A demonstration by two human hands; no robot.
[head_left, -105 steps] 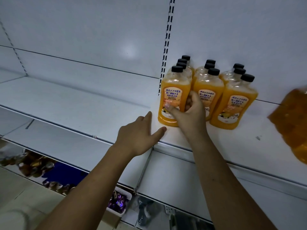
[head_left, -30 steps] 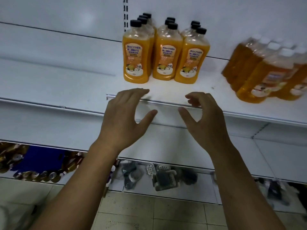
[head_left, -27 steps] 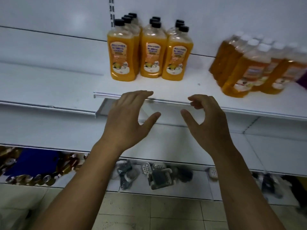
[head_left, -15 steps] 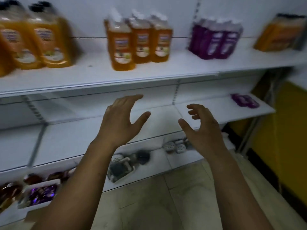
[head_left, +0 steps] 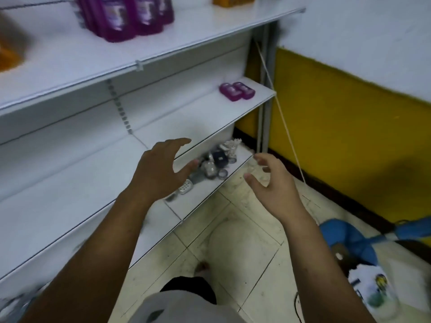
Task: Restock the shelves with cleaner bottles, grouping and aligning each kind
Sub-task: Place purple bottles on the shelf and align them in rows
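**Operator:** Report the stock in view, left to right.

**Inspector:** At 10 o'clock, at the left edge, an orange bottle (head_left: pixel 8 54) stands on the upper shelf (head_left: pixel 70 64). It is blurred and its label cannot be read. At 11 o'clock on the same shelf stands a tight group of purple bottles (head_left: pixel 126 17) with translucent violet bodies and pale front labels. The frame cuts off their caps. At 12 o'clock, only the base of a second orange bottle (head_left: pixel 233 0) shows at the top edge. Just right of 12 o'clock, near the right end of the middle shelf (head_left: pixel 186 113), two small purple bottles (head_left: pixel 236 90) lie side by side, touching.

**Operator:** Report the hand pose.

**Inspector:** The left hand (head_left: pixel 161 173) is near centre with its back to the camera. Its fingers are extended and spread, the thumb points toward 3 o'clock, and it grips nothing. The right hand (head_left: pixel 272 183) is at 3 o'clock from the left hand and apart from it. Its fingers are loosely curled, the thumb points toward 9 o'clock, and it is empty. Both hands hang in the air in front of the lower shelves.

**Operator:** Report other items.

**Inspector:** Beyond the gap between the hands, small grey and dark items (head_left: pixel 214 164) are piled on the bottom shelf (head_left: pixel 198 201). They are too blurred to identify. At 4 o'clock, a blue bag (head_left: pixel 349 238) lies on the tiled floor (head_left: pixel 233 241).
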